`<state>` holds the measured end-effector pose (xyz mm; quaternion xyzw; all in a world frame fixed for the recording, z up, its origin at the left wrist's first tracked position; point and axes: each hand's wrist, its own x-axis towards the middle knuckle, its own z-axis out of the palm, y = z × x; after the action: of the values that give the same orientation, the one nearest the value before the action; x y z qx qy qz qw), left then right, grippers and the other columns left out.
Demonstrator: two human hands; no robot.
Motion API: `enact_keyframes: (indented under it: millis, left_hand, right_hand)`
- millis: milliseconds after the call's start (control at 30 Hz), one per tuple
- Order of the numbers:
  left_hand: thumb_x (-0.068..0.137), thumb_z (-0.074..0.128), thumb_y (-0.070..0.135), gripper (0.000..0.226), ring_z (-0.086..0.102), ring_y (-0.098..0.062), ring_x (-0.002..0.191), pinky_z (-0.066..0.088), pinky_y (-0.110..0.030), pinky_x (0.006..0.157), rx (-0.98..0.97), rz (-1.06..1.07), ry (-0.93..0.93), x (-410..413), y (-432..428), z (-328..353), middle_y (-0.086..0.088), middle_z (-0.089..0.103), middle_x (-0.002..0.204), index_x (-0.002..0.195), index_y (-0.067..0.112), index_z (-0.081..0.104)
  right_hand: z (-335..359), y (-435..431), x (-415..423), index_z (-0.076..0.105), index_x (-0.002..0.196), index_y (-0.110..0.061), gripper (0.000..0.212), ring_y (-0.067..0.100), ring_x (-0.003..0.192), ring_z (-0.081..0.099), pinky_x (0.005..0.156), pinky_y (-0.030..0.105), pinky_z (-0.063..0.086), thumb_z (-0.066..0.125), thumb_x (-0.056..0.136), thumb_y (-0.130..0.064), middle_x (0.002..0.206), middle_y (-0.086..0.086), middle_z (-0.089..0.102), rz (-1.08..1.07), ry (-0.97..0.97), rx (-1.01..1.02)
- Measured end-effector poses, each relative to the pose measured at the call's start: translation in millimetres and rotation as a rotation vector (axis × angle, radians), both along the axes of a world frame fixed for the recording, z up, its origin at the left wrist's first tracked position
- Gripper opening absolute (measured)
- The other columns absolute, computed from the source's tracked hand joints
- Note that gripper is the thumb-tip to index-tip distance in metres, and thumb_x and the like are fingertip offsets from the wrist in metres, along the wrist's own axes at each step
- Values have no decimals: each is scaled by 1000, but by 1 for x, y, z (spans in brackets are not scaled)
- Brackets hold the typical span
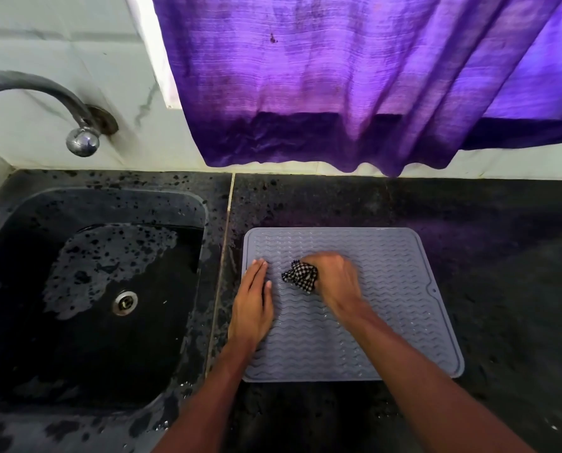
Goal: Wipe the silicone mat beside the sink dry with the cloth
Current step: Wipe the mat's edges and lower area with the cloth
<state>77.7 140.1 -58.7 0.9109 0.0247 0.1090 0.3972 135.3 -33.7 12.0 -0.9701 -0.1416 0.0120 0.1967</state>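
1. A purple curtain (338,76) hung over the back wall, its hem just above the dark counter (502,256)
2. The sink (116,197) sat at the left, with water pooled round its drain
3. The grey silicone mat (387,289) lay flat on the counter, just right of the sink
4. The left hand (253,305) pressed flat, fingers straight, on the mat's left edge, probably to stop it sliding
5. The right hand (335,282) was curled round the bunched checked cloth (300,276), pressing it onto the mat's middle, blurred as if rubbing
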Motion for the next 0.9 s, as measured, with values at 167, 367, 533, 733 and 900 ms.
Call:
enact_keyframes:
  millis: [167, 367, 533, 733, 900]
  left_hand:
    - [104, 45, 6, 41, 41, -14, 138, 20, -10, 116, -90, 38, -22, -1, 0, 4, -10, 48, 151, 144, 0, 48]
    - [103, 39, 7, 45, 31, -9, 143, 17, -10, 117, -142, 83, -106, -2, 0, 8, -7, 40, 153, 147, -2, 44]
    - [96, 30, -5, 57, 26, -13, 148, 15, -16, 120, -198, 140, -115, -1, 2, 9, -17, 32, 159, 152, 0, 35]
    - [80, 29, -11, 72, 16, 18, 140, 21, 2, 101, -244, 148, -126, -3, -5, 17, -17, 25, 161, 152, -5, 30]
    - [81, 29, -9, 74, 14, 5, 149, 14, -14, 119, -237, 129, -97, -2, -5, 13, -9, 22, 162, 155, -1, 27]
  right_hand:
    - [6, 20, 5, 70, 102, -33, 33, 18, 96, 65, 76, 34, 54, 66, 78, -10, 95, -6, 71, 8, 18, 25]
    - [7, 34, 5, 72, 103, -30, 34, 24, 98, 65, 81, 35, 53, 63, 79, -8, 97, -1, 73, -2, 50, -52]
    - [19, 54, 16, 73, 96, -27, 32, 21, 85, 66, 74, 34, 56, 61, 77, -4, 87, -1, 72, -19, 99, -27]
    - [18, 68, 20, 71, 95, -25, 30, 28, 90, 66, 78, 37, 56, 61, 76, -5, 88, 3, 71, 45, 100, -125]
    - [25, 81, 32, 72, 96, -24, 24, 29, 92, 65, 77, 36, 53, 59, 80, -11, 91, 5, 71, 50, 114, -133]
